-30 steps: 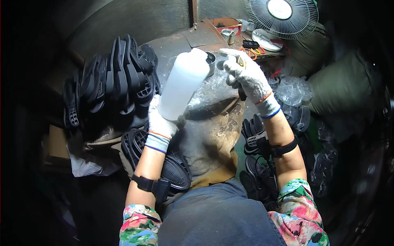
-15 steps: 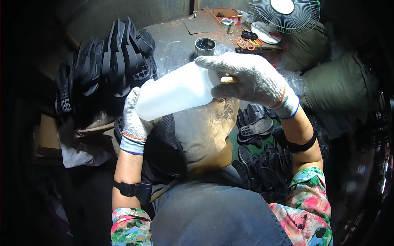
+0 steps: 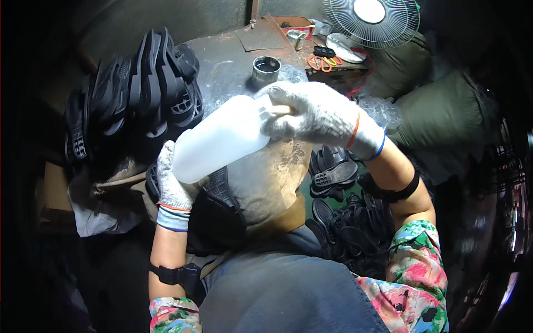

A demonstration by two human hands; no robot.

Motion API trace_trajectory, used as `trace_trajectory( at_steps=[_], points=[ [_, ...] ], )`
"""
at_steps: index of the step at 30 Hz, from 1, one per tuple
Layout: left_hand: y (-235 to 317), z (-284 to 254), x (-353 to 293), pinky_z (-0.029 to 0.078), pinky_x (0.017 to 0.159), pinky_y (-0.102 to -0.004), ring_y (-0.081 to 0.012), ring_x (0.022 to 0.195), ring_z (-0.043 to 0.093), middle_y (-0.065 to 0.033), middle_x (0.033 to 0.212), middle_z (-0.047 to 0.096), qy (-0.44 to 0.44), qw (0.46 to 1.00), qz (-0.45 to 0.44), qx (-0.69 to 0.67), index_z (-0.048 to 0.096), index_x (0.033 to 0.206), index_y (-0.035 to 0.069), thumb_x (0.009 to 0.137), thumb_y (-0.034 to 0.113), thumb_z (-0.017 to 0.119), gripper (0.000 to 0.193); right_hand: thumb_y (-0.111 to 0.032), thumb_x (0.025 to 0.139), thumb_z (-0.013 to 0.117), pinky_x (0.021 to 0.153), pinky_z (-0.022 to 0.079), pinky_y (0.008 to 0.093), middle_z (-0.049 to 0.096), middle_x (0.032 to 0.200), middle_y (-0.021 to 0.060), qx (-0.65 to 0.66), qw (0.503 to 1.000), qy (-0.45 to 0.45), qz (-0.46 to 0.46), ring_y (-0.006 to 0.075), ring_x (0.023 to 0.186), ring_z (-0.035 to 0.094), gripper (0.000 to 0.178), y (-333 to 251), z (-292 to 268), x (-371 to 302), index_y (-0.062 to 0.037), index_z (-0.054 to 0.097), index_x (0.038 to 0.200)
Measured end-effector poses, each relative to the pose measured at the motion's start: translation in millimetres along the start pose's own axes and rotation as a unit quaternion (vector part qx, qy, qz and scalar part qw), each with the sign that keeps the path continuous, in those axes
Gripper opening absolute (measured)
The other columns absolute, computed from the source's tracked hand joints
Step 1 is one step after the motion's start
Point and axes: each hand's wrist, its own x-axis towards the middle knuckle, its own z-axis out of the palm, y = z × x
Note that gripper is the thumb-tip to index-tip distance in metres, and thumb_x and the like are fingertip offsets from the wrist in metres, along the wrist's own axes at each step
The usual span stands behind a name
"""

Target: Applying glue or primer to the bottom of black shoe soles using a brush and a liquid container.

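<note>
A white translucent plastic bottle [image 3: 222, 136] is held tilted over the work surface, its base low at the left and its neck up at the right. My left hand [image 3: 173, 186], in a grey knit glove, cups the base; its lower fingers are hidden under the bottle. My right hand [image 3: 319, 114], gloved likewise, is closed around the neck end. A short pale wooden stick [image 3: 281, 110] shows between its thumb and fingers; I cannot tell whether it goes into the neck. A metal can [image 3: 266, 71] with dark contents stands just beyond the bottle.
Black shoe soles [image 3: 150, 83] are stacked upright at the left. Several black shoes or soles [image 3: 350, 225] lie low at the right. Orange-handled scissors [image 3: 325, 64] and a fan [image 3: 369, 25] are at the far right, beside green sacks [image 3: 444, 111]. A cardboard box [image 3: 58, 191] stands at left.
The whole view has shifted slightly. My right fingers, stretched along the bottle's shoulder before, are now drawn back around its neck, and more of the neck end shows. My left hand still supports the base.
</note>
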Motion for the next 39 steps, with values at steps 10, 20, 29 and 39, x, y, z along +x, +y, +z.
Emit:
trace_trajectory(
  at_steps=[10, 20, 29, 39],
  points=[
    [2, 2, 1, 0.056, 0.051, -0.0388, -0.0365, 0.085, 0.067, -0.0159, 0.116, 0.069, -0.086, 0.984, -0.121, -0.095, 0.064, 0.127, 0.011, 0.099, 0.063, 0.047, 0.061, -0.021, 0.092, 0.075, 0.093, 0.056, 0.0335, 0.070, 0.129, 0.0118, -0.043, 0.994, -0.026, -0.100, 0.0183, 0.106, 0.068, 0.066, -8, -15, 43, -0.0165, 0.049, 0.152],
    [-4, -2, -8, 0.060, 0.059, -0.0404, -0.0376, 0.090, 0.069, -0.0144, 0.124, 0.069, -0.106, 0.968, -0.176, -0.141, 0.060, 0.136, 0.014, 0.100, 0.063, 0.043, 0.064, -0.043, 0.088, 0.078, 0.077, 0.057, 0.0342, 0.076, 0.092, 0.0081, -0.086, 0.991, -0.090, 0.058, 0.0204, 0.084, 0.074, 0.041, -20, -24, 63, -0.0098, 0.074, 0.112],
    [2, -12, -8, 0.059, 0.080, -0.0444, -0.0274, 0.100, 0.070, -0.0102, 0.114, 0.072, -0.125, 0.978, -0.082, -0.144, 0.066, 0.121, 0.010, 0.105, 0.052, 0.048, 0.049, -0.041, 0.093, 0.072, 0.098, 0.056, 0.0386, 0.073, 0.122, 0.0127, 0.061, 0.997, -0.049, -0.012, 0.0247, 0.110, 0.072, 0.060, -12, -9, 72, -0.0126, 0.059, 0.144],
    [2, -31, -2, 0.058, 0.060, -0.0386, -0.0384, 0.096, 0.062, -0.0166, 0.128, 0.063, -0.234, 0.925, -0.233, -0.186, 0.059, 0.135, 0.012, 0.102, 0.064, 0.039, 0.065, -0.057, 0.096, 0.066, 0.071, 0.057, 0.0337, 0.074, 0.084, 0.0087, -0.239, 0.960, -0.138, 0.054, 0.0171, 0.068, 0.068, 0.056, -39, -31, 100, -0.0093, 0.073, 0.125]
  ],
)
